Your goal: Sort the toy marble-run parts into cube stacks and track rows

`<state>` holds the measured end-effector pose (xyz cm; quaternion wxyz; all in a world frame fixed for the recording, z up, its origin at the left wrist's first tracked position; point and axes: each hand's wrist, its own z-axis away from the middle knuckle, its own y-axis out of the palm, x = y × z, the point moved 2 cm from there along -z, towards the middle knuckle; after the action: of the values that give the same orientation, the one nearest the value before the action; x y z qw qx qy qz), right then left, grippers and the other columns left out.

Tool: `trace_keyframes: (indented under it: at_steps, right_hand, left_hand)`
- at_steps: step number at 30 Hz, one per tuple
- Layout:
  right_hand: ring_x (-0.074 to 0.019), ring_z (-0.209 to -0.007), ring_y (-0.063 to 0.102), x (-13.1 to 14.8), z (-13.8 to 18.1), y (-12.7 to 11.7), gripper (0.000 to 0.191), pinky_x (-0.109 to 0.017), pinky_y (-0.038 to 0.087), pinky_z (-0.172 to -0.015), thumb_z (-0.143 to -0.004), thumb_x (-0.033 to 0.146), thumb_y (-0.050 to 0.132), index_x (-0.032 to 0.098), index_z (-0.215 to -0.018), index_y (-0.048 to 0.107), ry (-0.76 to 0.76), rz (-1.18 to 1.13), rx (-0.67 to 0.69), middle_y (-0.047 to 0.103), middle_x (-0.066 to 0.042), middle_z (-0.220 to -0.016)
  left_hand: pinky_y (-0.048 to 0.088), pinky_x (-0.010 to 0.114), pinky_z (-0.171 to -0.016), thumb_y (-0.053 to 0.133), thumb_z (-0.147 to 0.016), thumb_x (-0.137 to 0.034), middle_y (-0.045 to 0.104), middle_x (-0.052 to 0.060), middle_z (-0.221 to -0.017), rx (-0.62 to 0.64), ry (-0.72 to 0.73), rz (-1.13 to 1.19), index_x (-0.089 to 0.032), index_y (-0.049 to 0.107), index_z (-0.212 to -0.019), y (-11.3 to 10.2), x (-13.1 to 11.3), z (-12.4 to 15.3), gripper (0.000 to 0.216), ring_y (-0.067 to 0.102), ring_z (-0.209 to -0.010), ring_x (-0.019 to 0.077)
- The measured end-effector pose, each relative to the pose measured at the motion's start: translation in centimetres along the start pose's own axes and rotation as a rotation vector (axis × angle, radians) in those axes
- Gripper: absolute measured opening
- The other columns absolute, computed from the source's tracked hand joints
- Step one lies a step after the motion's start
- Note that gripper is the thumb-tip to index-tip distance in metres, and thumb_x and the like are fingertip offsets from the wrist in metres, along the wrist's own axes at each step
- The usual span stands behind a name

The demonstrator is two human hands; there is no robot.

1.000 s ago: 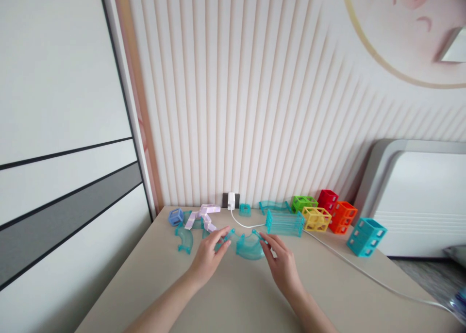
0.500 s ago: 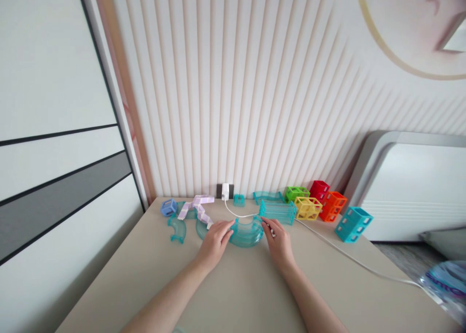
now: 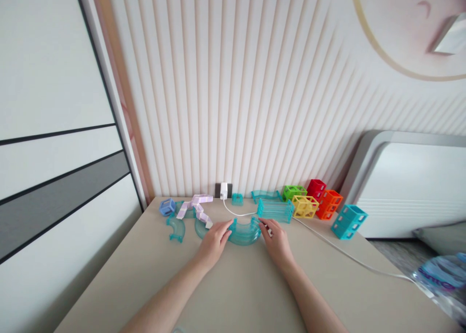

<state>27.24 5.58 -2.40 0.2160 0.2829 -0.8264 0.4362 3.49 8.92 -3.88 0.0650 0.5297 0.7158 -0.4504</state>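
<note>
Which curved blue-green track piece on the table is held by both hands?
The half-ring track, with the left hand and the right hand at its ends. The smaller curved piece to the left lies untouched.

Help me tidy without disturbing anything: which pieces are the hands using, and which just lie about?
In use: curved teal track, left hand on one end, right hand on the other.
Lying about: straight teal tracks, yellow block, teal block tower, lilac pieces, blue cube, white cable.
</note>
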Motion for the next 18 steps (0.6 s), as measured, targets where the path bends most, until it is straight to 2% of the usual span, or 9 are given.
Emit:
trace_keyframes:
  at_steps: [3,7,10,13,18]
  right_hand:
    - [-0.0214,-0.078,0.065,0.0,0.0,-0.1,0.035,-0.032,0.053,-0.073,-0.095,0.039,0.050,0.018,-0.110,0.073,0.023,0.009,0.007,0.073,-0.008,-0.089]
    - [-0.0212,-0.078,0.066,-0.3,0.2,-0.4,0.037,-0.031,0.053,-0.070,-0.092,0.038,0.051,0.018,-0.116,0.070,0.054,0.004,0.051,0.073,-0.008,-0.089]
    - [-0.0218,-0.081,0.067,-0.6,0.3,-0.7,0.035,-0.032,0.053,-0.072,-0.092,0.038,0.051,0.019,-0.115,0.070,0.042,-0.002,0.093,0.074,-0.007,-0.091]
    - [-0.0231,-0.085,0.067,-0.6,0.2,-1.1,0.031,-0.034,0.052,-0.079,-0.093,0.038,0.050,0.019,-0.102,0.073,-0.003,0.003,0.138,0.074,-0.007,-0.089]
    - [-0.0237,-0.087,0.067,-0.8,0.2,-1.4,0.029,-0.035,0.052,-0.081,-0.094,0.040,0.051,0.021,-0.094,0.073,-0.036,-0.007,0.217,0.075,-0.007,-0.090]
  left_hand:
    - [0.055,0.038,-0.097,0.045,-0.099,-0.025,0.070,0.006,-0.120,0.020,-0.014,0.009,-0.026,0.056,-0.133,0.2,0.2,0.2,0.035,0.066,-0.110,0.0203]
    - [0.057,0.039,-0.091,0.047,-0.098,-0.025,0.072,0.007,-0.111,-0.012,-0.027,-0.061,-0.024,0.054,-0.134,0.5,0.7,0.4,0.037,0.069,-0.102,0.0209]
    - [0.058,0.040,-0.087,0.049,-0.098,-0.027,0.074,0.007,-0.103,-0.046,-0.023,-0.155,-0.021,0.061,-0.123,0.5,0.9,0.5,0.029,0.070,-0.098,0.0229]
    - [0.058,0.041,-0.083,0.050,-0.098,-0.030,0.075,0.007,-0.096,-0.051,-0.022,-0.213,-0.020,0.067,-0.108,0.5,1.0,0.5,0.022,0.071,-0.092,0.0245]
    - [0.057,0.038,-0.077,0.050,-0.098,-0.032,0.074,0.007,-0.085,-0.041,-0.016,-0.236,-0.020,0.071,-0.094,0.5,0.8,0.4,0.024,0.071,-0.082,0.0241]
